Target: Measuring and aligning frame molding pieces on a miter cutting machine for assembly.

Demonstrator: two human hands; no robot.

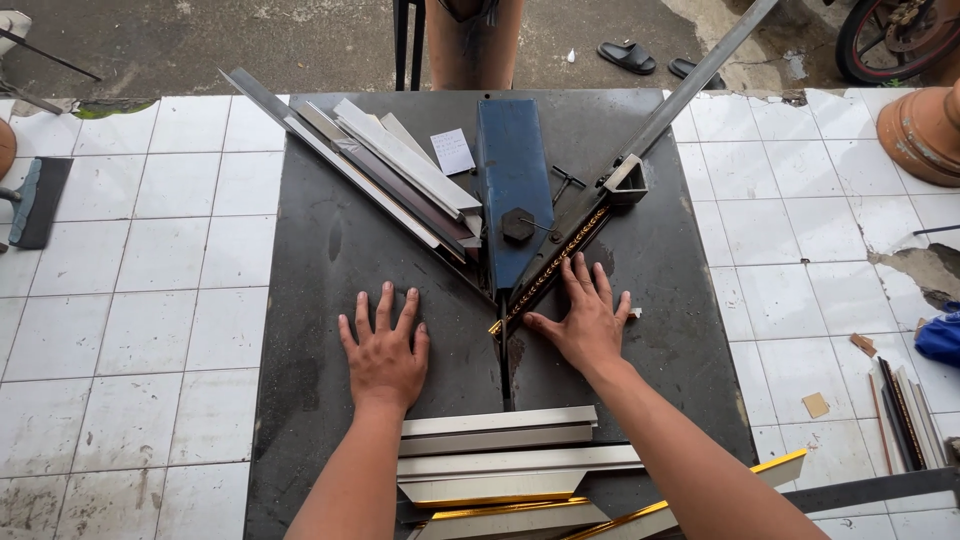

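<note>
Right hand (590, 322) lies flat, fingers spread, pinning the moulding strip (552, 268) against the right fence (690, 88) of the mitre cutter; thumb sits near the strip's cut end at the centre slot. Left hand (384, 352) is open, palm down on the bare black plate (320, 300), gripping nothing, just bracing. Blue blade housing (512, 180) sits at the apex, between the two fences.

To do this well, judging from the layout: keep the strip tight along the fence, pressure downward and outward, fingertips clear of the blade line. Cut lengths (500, 455) are stacked at the near edge, more (400, 170) on the left fence.
</note>
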